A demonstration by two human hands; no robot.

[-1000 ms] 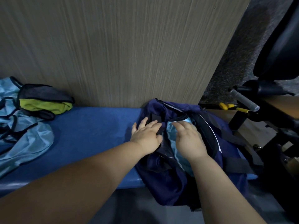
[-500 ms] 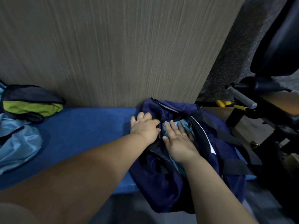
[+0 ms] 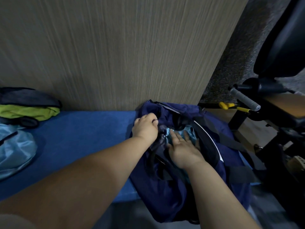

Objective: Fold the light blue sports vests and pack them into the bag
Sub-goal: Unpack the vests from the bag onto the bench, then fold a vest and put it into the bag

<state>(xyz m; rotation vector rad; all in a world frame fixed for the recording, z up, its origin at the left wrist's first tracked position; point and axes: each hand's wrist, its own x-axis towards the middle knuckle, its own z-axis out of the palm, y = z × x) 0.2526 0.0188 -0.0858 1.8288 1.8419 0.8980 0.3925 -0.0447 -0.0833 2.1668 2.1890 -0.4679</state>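
Now left hand [image 3: 145,128] grips bag [image 3: 165,195], right hand [image 3: 183,151] flat.

No legible text or labels anywhere, perhaps through blur.

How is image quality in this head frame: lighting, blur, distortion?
Head view: dim, underexposed, the navy bag nearly black in its folds; wide-angle distortion stretches the forearms and slants the wall panel; lower right corner blurred; left hand, right hand and light blue vest legible.
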